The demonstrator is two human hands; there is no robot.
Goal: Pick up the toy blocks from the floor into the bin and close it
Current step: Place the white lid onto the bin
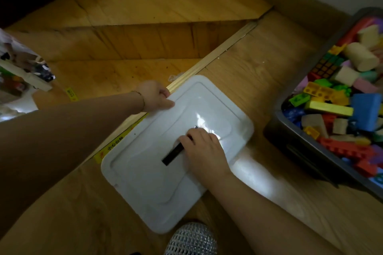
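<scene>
Two hands are gripping the white lid (141, 182): left hand (154, 95) its edge, right hand (204, 149) its black handle (173, 154).

1 white lid (145, 182) near; 1 dark bin (290, 141) right, its blocks (329, 107) beyond counting; 2 hands: left hand (154, 95), right hand (204, 151).

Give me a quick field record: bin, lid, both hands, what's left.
dark bin: open, heaped with toy blocks
white lid: flat on the wooden floor, off the bin
left hand: grips the lid's far edge
right hand: on the lid's black handle, grip unclear
remaining: lid not yet on bin
</scene>
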